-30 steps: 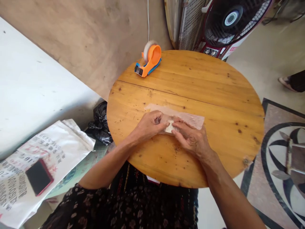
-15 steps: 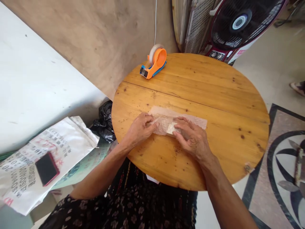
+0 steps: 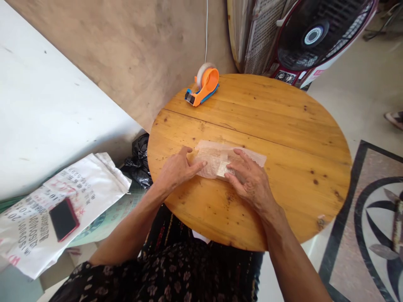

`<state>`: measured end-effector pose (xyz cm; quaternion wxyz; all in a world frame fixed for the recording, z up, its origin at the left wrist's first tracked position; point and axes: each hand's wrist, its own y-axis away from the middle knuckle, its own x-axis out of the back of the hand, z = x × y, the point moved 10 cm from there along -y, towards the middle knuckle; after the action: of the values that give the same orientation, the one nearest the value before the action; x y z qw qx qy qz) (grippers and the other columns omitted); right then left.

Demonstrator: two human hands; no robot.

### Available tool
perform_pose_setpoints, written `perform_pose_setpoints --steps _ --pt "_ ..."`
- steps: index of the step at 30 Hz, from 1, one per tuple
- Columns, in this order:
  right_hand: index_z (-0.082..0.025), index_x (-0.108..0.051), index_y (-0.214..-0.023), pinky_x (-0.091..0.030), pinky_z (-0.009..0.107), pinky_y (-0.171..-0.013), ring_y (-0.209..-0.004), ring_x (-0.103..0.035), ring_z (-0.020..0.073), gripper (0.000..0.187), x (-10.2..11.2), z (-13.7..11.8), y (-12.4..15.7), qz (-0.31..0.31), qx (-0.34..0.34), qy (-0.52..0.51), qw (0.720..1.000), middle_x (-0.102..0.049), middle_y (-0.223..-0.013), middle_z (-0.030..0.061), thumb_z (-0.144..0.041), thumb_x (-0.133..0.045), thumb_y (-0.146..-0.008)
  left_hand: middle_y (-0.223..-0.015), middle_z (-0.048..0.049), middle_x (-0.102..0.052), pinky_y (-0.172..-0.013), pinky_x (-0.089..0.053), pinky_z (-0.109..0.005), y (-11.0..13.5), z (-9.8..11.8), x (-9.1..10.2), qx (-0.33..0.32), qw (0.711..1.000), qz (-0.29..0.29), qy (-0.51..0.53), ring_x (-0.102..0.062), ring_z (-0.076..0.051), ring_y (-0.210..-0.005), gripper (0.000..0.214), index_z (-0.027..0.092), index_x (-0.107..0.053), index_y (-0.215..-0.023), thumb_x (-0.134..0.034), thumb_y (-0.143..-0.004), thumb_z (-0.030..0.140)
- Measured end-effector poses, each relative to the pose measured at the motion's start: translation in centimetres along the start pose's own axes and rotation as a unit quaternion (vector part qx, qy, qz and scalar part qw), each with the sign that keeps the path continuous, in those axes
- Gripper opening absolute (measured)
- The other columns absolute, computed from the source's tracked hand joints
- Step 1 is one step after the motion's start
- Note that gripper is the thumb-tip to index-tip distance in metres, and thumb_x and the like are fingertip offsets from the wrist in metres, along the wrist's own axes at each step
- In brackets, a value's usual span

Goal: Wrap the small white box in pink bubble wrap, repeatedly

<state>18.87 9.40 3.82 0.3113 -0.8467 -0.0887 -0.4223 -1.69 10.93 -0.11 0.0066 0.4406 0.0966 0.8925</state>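
A small packet of clear bubble wrap [image 3: 217, 161] lies near the middle of the round wooden table [image 3: 283, 126], with a pale item wrapped inside. My left hand [image 3: 178, 170] lies flat at the packet's left end, fingers stretched out and pressing on it. My right hand [image 3: 250, 180] rests on the packet's right part, fingers spread and pressing it down. An orange and blue tape dispenser [image 3: 203, 85] with a clear roll stands at the table's far edge, well beyond both hands.
A black and red fan [image 3: 317, 33] stands behind the table. A white printed sack [image 3: 47, 205] lies at the left with a phone [image 3: 64, 218] on it. A black plastic bag [image 3: 138, 161] sits beside the table. Another person's foot [image 3: 393, 119] shows at the right edge.
My left hand has gone from curled over the packet to flat at its left end. The wrap now lies folded more tightly over the item. My right hand stayed on it.
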Motion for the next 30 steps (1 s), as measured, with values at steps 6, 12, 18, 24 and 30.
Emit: perform_pose_setpoints --steps 6,12,18,24,30 --pt "-0.023 -0.068 -0.099 -0.049 0.045 -0.09 -0.113 -0.061 0.0286 0.017 0.1 -0.3 -0.2 -0.008 0.013 0.015 1.0 -0.055 -0.137 0.0115 -0.03 -0.059 -0.087 -0.055 0.0045 -0.056 -0.043 -0.032 -0.021 -0.7 -0.6 -2.5 0.046 0.979 -0.064 0.187 -0.048 -0.011 -0.043 0.062 0.014 -0.05 -0.118 -0.07 -0.071 0.05" --pt "-0.024 -0.069 -0.1 -0.052 0.041 -0.087 -0.103 -0.067 0.0265 0.019 0.1 -0.2 -0.1 -0.004 0.005 0.011 1.0 -0.058 -0.135 0.009 -0.032 -0.057 -0.088 -0.046 0.0074 -0.042 -0.038 -0.022 -0.019 -0.4 0.7 -4.5 0.062 0.935 -0.142 0.319 -0.031 -0.005 -0.039 0.033 0.016 -0.057 -0.071 -0.067 -0.068 0.047" --pt "-0.023 -0.069 -0.1 -0.055 0.035 -0.074 -0.094 -0.07 0.0234 0.019 -0.2 0.1 0.0 -0.01 -0.003 -0.01 1.0 -0.056 -0.137 0.0085 -0.032 -0.057 -0.087 -0.052 0.0054 -0.041 -0.043 -0.027 -0.019 -0.8 1.8 -3.0 -0.002 0.97 -0.04 0.241 -0.037 -0.007 -0.048 0.026 0.017 -0.049 -0.06 -0.058 -0.073 0.037" --pt "-0.024 -0.069 -0.1 -0.056 0.033 -0.069 -0.093 -0.07 0.0232 0.019 -0.2 0.0 0.0 -0.014 -0.002 -0.006 1.0 -0.058 -0.135 0.0082 -0.032 -0.058 -0.087 -0.061 0.0037 -0.051 -0.046 -0.035 -0.019 -0.8 2.6 -3.2 -0.019 0.98 -0.008 0.197 -0.048 -0.01 -0.054 0.015 0.016 -0.053 -0.073 -0.054 -0.076 0.031" --pt "-0.022 -0.068 -0.098 -0.055 0.037 -0.083 -0.11 -0.064 0.0253 0.017 0.0 -0.5 -0.1 -0.011 0.015 -0.01 1.0 -0.056 -0.137 0.0099 -0.029 -0.057 -0.088 -0.074 -0.0019 -0.063 -0.043 -0.043 -0.02 -0.3 3.0 -4.7 0.031 0.943 -0.078 0.322 -0.056 -0.012 -0.056 0.034 0.015 -0.059 -0.098 -0.058 -0.076 0.041"
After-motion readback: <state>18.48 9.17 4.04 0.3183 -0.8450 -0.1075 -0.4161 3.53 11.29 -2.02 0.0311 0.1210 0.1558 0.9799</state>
